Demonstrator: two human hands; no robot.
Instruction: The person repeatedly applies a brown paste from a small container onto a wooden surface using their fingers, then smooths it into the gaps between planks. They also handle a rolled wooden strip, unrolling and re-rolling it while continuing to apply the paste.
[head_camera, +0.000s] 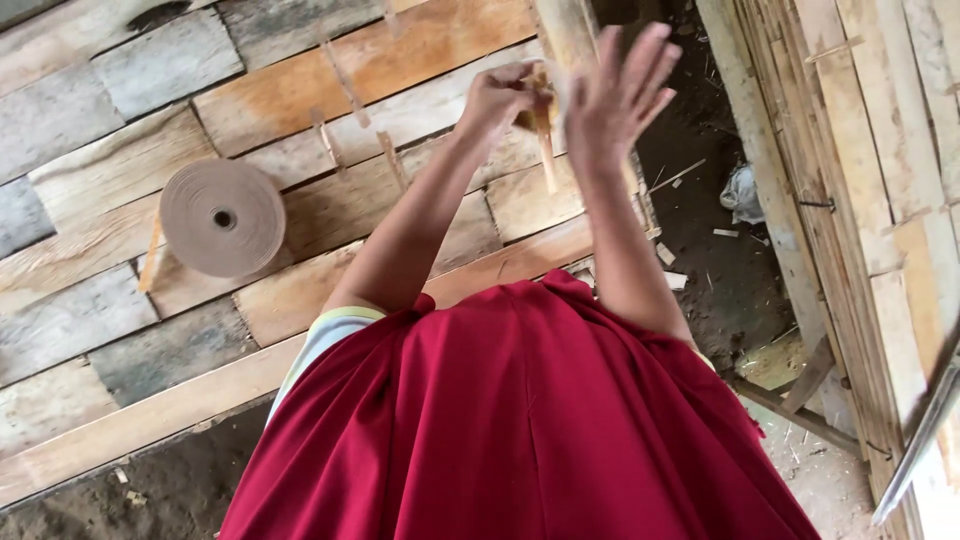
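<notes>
- Rough wooden planks (300, 80), some grey and weathered, some orange-brown, fill the upper left of the head view, laid side by side like a platform or low wall.
- Bare brown dirt (700, 150) with scattered wood chips shows to the right of the planks and again along the lower left edge.
- Stacked pale slats (880, 180) run down the right side of the frame, tied with thin dark wire.
- A roll of brown paper tape (222, 217) lies against the planks at left, its round end and small core hole facing the camera, well apart from both hands.
- A red garment (520, 420) covers the lower middle of the picture, with a pale sleeve edge (335, 330) at its left.
- The left hand (500, 98) is raised with fingers curled in, pinching a small yellowish piece (538, 100), which is too blurred to tell what it is.
- A thin wooden stick (548, 165) hangs down just below that piece; whether it joins the piece cannot be told.
- The right hand (618, 95) is just beside the left, palm flat and fingers spread wide, holding nothing that can be seen, touching or nearly touching the piece.
- A pale upright pole (566, 30) stands behind the hands.
</notes>
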